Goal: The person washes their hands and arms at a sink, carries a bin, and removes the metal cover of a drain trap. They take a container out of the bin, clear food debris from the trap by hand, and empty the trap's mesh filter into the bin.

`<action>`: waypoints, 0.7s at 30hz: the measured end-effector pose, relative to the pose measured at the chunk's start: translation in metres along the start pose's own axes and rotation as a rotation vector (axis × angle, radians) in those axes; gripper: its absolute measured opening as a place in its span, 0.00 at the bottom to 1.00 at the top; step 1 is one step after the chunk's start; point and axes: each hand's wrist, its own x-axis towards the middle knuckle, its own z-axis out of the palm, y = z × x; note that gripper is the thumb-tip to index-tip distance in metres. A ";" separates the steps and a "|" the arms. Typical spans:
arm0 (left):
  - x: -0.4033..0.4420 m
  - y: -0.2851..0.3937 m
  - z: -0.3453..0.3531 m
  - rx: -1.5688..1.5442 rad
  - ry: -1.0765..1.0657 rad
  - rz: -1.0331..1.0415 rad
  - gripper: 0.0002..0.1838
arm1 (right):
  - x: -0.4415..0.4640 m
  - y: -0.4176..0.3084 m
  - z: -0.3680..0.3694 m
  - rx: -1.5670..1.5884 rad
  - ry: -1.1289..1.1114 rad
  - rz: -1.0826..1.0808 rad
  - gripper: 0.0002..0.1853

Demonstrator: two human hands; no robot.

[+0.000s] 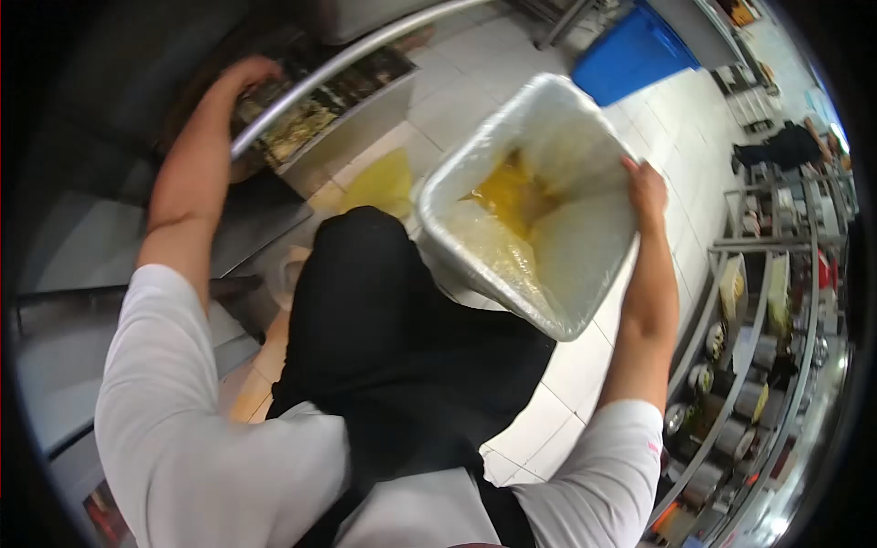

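A large pale square bin, lined with clear plastic and with yellow liquid or residue inside, is tilted in front of my legs. My right hand grips its right rim. At the upper left, my left hand reaches past a curved metal rail to the far end of a tray holding food pieces. The fingers of that hand are blurred and partly in shadow, so what they touch is unclear.
A blue bin stands on the tiled floor at the top. Metal shelving with containers of food runs down the right side. Another person is at the far right. A yellow object lies near my knee.
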 end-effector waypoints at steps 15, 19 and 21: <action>0.008 0.022 -0.001 0.074 -0.052 -0.020 0.15 | -0.168 0.053 -0.071 -0.197 -0.344 0.380 0.33; 0.009 0.009 0.003 0.044 0.053 0.063 0.15 | -0.187 0.064 -0.062 -0.159 -0.421 0.223 0.34; -0.014 0.036 -0.002 0.053 0.020 -0.021 0.16 | -0.200 0.070 -0.058 -0.056 -0.480 0.084 0.35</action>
